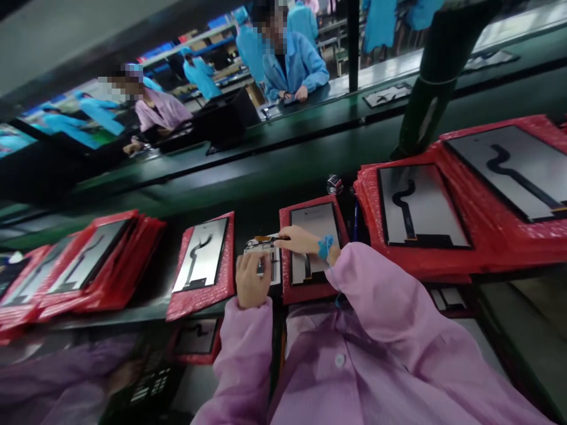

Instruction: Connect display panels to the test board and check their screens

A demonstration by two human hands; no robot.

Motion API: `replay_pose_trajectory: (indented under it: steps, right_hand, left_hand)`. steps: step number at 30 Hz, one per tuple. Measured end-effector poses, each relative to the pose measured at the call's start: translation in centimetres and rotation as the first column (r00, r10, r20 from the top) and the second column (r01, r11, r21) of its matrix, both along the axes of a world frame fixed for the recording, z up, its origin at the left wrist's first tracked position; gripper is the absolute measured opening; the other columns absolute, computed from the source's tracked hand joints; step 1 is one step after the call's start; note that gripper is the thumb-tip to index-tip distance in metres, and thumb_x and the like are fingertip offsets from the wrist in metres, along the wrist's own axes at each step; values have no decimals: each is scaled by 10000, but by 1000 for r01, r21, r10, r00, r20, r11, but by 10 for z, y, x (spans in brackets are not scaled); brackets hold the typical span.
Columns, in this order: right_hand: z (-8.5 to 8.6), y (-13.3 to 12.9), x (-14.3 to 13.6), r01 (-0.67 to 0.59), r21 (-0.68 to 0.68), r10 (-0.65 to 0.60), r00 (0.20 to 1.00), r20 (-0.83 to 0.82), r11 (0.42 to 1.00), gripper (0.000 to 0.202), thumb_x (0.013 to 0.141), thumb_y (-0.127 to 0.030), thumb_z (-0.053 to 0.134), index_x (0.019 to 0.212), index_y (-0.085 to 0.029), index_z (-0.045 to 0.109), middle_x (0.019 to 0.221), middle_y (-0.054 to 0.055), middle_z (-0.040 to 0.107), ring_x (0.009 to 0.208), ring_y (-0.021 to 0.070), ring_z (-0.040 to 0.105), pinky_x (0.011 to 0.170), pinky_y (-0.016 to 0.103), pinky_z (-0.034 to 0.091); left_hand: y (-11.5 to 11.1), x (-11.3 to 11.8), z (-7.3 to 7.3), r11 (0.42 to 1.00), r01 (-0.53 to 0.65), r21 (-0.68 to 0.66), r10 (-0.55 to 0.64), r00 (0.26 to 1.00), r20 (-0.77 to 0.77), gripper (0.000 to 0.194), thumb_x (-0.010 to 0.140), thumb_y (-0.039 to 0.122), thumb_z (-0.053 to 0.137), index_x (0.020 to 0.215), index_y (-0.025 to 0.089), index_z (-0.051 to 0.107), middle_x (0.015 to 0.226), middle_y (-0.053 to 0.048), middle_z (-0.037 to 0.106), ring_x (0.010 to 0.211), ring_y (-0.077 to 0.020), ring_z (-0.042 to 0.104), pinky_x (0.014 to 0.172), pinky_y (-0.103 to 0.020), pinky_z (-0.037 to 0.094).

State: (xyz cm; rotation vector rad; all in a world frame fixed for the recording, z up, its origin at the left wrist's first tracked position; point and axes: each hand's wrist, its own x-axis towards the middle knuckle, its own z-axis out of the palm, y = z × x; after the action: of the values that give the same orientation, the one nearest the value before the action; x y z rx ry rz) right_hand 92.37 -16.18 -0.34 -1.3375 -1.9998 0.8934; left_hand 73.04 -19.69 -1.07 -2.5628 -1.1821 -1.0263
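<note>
The left hand [250, 280] lies curled over a small white-and-grey component strip [262, 252] at the bench edge, fingers bent down on its near end, apparently pinning it flat. The right hand [301, 239] has its fingers narrowed around a thin dark tool [280, 239], whose tip touches the strip's far end, just beyond the left fingertips. Whether the tool is a pen or tweezers cannot be told. Under the right wrist lies a display panel on a red bubble-wrap sleeve [310, 248]; a second such panel [201, 262] sits left of the left fingers.
</note>
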Motion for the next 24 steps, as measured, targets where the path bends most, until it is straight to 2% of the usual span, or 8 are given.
replay_pose_trajectory:
  steps: [2,4,8,13,17,24]
  right_hand:
    - [1,-1,-3,-39,3,39,999,-14,999,196,921,-280,599,902,-114,703,839,30,670,767,110,556,696,216,363]
    - [1,-2,-3,-51,14,51,999,-17,999,133,897,-215,615,903,-113,700,850,25,671,778,105,551,706,208,363]
    - [-4,-4,-4,-25,47,25,1000,11,999,118,871,-175,610,809,-116,692,805,23,663,751,110,531,698,221,350]
    - [-13,-4,-7,1,113,-7,999,53,994,180,867,-190,584,722,-139,677,750,34,659,751,143,525,718,261,352]
    - [-19,-2,-9,-10,164,-4,996,88,986,143,855,-165,575,777,-140,691,795,59,681,789,173,540,746,285,370]
    - [-23,1,-3,-125,221,88,981,170,967,113,873,-160,597,850,-129,702,875,70,708,843,171,561,802,272,399]
  left_hand:
    - [17,-3,3,998,-56,40,56,998,16,244,969,280,465,1087,145,631,1062,-131,668,1019,-254,580,929,-411,441]
    - [33,-3,1,1000,-17,6,17,999,-46,314,978,281,417,1166,144,627,1192,-150,640,1128,-270,537,1006,-446,400]
    - [53,0,-9,989,77,-123,-94,987,-132,244,957,271,433,902,204,662,1016,-73,693,1046,-244,562,1096,-484,316]
    - [56,3,-17,978,120,-170,-137,986,-96,229,945,263,442,812,217,622,894,-37,692,964,-216,581,1115,-490,282]
    - [55,5,-20,981,127,-146,-141,986,-87,243,932,241,431,772,218,614,853,-34,684,937,-214,582,1090,-481,309]
    - [54,3,-21,988,155,-20,-157,977,-145,200,912,179,461,786,216,612,844,-30,687,910,-213,590,1079,-461,309]
